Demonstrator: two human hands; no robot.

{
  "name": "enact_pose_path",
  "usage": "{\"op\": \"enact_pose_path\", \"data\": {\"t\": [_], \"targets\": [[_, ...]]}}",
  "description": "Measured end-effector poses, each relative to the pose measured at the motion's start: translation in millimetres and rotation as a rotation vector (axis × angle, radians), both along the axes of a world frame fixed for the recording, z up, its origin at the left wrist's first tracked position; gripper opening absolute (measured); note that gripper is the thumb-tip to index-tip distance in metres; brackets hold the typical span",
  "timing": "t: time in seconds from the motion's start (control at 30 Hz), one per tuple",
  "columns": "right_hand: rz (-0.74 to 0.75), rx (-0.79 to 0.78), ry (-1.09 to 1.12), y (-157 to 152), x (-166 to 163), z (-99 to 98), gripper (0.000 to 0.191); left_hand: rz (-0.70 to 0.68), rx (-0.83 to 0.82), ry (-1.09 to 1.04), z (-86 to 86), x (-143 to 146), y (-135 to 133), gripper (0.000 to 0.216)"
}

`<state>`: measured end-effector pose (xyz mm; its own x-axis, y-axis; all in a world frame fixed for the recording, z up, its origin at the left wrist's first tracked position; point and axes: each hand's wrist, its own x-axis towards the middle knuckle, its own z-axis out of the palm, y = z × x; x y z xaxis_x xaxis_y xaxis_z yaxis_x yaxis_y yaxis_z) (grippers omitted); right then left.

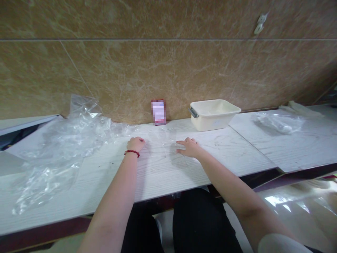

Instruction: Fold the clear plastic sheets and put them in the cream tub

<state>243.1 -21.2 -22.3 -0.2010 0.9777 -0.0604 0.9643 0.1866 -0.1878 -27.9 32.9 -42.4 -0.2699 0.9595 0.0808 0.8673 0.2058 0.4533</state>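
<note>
My left hand point(135, 144), with a red bracelet at the wrist, rests on the white wood-grain table point(158, 172). Its fingers are curled in, and whatever they may hold is hidden. To its right, my right hand point(190, 147) lies low over the tabletop with its thumb and index finger stretched out and apart. A faint piece of clear plastic film point(168, 144) lies flat between the two hands, close to the right fingertips. Left of my left hand spreads a crumpled heap of clear plastic bags point(65, 137).
A cream plastic bin point(216, 116) with a grey handle stands against the tiled wall point(131, 77). Left of it a phone-like card point(158, 112), its face blurred, leans on the wall. Another clear bag bundle point(280, 123) lies at right. A white box point(26, 123) sits far left.
</note>
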Motion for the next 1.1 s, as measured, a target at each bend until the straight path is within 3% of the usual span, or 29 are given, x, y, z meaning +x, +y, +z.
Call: {"op": "enact_pose_path", "data": {"t": [0.07,0.2,0.3,0.4,0.6,0.7,0.93,1.1], "targets": [[0.014,0.048,0.045,3,-2,2.0,0.050,-0.041,0.021,-0.004,1.5,4,0,0.016],[0.200,0.114,0.141,17,-15,16.5,0.036,-0.079,0.057,-0.038,3.9,8,0,0.017],[0.279,0.068,0.231,35,-40,30.6,0.032,-0.117,0.107,-0.103,4.8,11,-2,0.016],[0.268,0.013,0.285,54,-71,36.3,0.033,-0.155,0.152,-0.201,6.7,14,-4,0.014],[0.326,-0.156,0.564,79,-103,18.8,0.058,-0.266,0.228,-0.379,12.7,21,-8,0.038],[0.412,-0.126,0.678,81,-102,9.1,0.056,-0.307,0.223,-0.409,13.3,24,-10,0.044],[0.417,0.092,0.580,86,-93,2.3,0.034,-0.335,0.058,-0.179,8.0,25,-15,0.055],[0.469,0.092,0.504,87,-84,5.1,0.020,-0.362,-0.021,-0.027,6.8,23,-16,0.030]]}}
